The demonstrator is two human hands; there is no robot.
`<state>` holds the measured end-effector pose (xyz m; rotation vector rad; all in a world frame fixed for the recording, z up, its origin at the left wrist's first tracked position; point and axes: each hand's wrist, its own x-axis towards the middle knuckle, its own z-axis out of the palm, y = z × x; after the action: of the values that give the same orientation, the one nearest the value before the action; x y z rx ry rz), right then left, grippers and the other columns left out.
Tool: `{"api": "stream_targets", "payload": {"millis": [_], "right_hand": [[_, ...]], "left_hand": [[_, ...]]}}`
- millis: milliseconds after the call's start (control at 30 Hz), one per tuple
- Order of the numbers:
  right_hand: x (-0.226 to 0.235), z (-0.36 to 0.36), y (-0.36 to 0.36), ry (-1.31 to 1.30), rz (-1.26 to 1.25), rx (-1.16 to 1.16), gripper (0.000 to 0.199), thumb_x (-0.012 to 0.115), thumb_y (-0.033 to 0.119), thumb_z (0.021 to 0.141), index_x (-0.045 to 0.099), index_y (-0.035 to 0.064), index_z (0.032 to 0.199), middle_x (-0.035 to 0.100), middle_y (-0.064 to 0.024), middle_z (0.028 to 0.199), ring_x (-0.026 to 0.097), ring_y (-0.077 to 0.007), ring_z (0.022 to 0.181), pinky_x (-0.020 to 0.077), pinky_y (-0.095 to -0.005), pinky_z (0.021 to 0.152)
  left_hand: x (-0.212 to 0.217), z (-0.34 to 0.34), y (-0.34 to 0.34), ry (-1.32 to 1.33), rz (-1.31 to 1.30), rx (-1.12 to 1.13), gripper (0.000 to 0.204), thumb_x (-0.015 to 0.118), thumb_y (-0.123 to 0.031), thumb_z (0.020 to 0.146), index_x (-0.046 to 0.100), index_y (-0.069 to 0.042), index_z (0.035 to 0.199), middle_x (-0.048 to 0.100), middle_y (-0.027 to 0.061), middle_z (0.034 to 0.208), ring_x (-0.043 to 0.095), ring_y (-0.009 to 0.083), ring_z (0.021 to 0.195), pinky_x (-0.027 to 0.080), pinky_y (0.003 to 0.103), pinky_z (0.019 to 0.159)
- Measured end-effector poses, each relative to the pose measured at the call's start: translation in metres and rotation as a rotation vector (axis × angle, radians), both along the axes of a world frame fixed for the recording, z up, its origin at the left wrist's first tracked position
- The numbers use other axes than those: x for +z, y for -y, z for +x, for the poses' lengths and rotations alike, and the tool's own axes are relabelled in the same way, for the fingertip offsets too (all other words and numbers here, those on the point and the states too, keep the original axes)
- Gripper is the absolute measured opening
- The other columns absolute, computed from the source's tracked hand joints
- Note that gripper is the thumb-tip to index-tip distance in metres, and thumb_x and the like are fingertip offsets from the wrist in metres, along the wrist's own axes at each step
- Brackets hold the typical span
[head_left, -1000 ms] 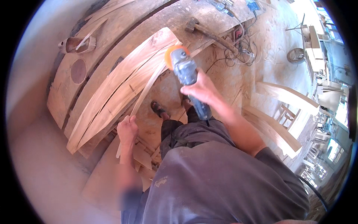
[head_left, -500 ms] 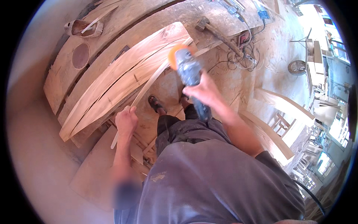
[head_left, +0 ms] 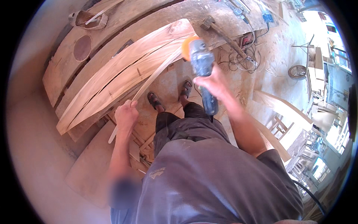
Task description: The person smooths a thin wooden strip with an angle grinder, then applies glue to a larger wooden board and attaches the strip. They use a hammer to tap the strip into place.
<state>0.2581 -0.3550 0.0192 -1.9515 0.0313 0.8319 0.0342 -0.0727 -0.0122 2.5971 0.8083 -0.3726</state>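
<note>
My left hand (head_left: pixel 126 114) is closed round a thin, pale wooden strip (head_left: pixel 151 79), which slants up to the right along the near edge of a big curved slab. In my right hand (head_left: pixel 215 83) is an angle grinder (head_left: pixel 201 58), gripped by its dark body. Its orange disc (head_left: pixel 188 47) is at the strip's far end; whether disc and wood touch I cannot tell. The wooden slab (head_left: pixel 128 72), with long dark cracks in its grain, lies on the plank bench. The lower end of the strip pokes out below my left fist.
On the plank bench (head_left: pixel 156 18) are a mallet (head_left: pixel 223 36), an oval basket-like container (head_left: pixel 89 20) and a round brown disc (head_left: pixel 82 48). Tangled cables (head_left: pixel 242 61) lie beyond the bench's right end. Curved timber pieces (head_left: pixel 281 104) stand at right, near a wheel (head_left: pixel 297 72).
The grinder and my right hand have shifted right and slightly up in view. My left hand still grips the strip, which stays along the slab's edge.
</note>
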Motion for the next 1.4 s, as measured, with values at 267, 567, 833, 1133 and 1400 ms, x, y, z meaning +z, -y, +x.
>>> {"api": "stream_targets", "payload": {"millis": [267,567,833,1133,1400], "right_hand": [[0.012,-0.049,-0.031,0.039,-0.110,0.306,0.085,0.079,0.031,0.066,0.045,-0.0080,0.133,0.068,-0.0303,0.109,0.070,-0.0421,0.103,0.0537,-0.0436,0.092],[0.006,0.040,0.011,-0.051,0.166,-0.031,0.050,0.080,0.007,0.074,0.053,0.0007,0.115,0.064,-0.0079,0.091,0.067,-0.0176,0.073,0.0577,-0.0336,0.062],[0.005,-0.040,-0.014,0.069,-0.107,0.244,0.083,0.084,0.029,0.066,0.048,-0.0084,0.131,0.068,-0.0219,0.108,0.069,-0.0330,0.101,0.0528,-0.0407,0.093],[-0.007,0.033,0.014,0.020,0.038,-0.049,0.064,0.083,0.020,0.067,0.055,-0.0050,0.119,0.069,-0.0145,0.099,0.069,-0.0225,0.087,0.0556,-0.0362,0.081],[0.016,-0.020,-0.008,0.115,-0.155,0.161,0.079,0.081,0.026,0.066,0.049,-0.0064,0.130,0.067,-0.0249,0.113,0.069,-0.0344,0.105,0.0530,-0.0422,0.092]], "left_hand": [[0.001,-0.001,0.002,0.015,0.010,-0.002,0.037,0.056,-0.034,0.100,0.064,-0.003,0.083,0.066,0.0268,0.075,0.066,0.0482,0.078,0.050,0.056,0.071],[-0.001,-0.003,0.003,0.020,0.033,0.006,0.035,0.057,-0.033,0.099,0.066,-0.003,0.084,0.068,0.0268,0.077,0.068,0.0473,0.079,0.053,0.056,0.073],[-0.005,-0.006,0.007,0.013,0.025,0.005,0.035,0.058,-0.034,0.099,0.066,-0.002,0.086,0.068,0.0271,0.077,0.068,0.0473,0.079,0.052,0.056,0.073],[0.001,-0.004,0.011,0.004,0.053,0.013,0.035,0.056,-0.034,0.101,0.063,-0.004,0.085,0.068,0.0262,0.077,0.067,0.0471,0.080,0.052,0.056,0.072],[-0.004,-0.006,0.009,0.019,0.048,0.009,0.034,0.057,-0.033,0.100,0.062,-0.003,0.083,0.067,0.0261,0.076,0.067,0.0475,0.078,0.052,0.056,0.071]]}}
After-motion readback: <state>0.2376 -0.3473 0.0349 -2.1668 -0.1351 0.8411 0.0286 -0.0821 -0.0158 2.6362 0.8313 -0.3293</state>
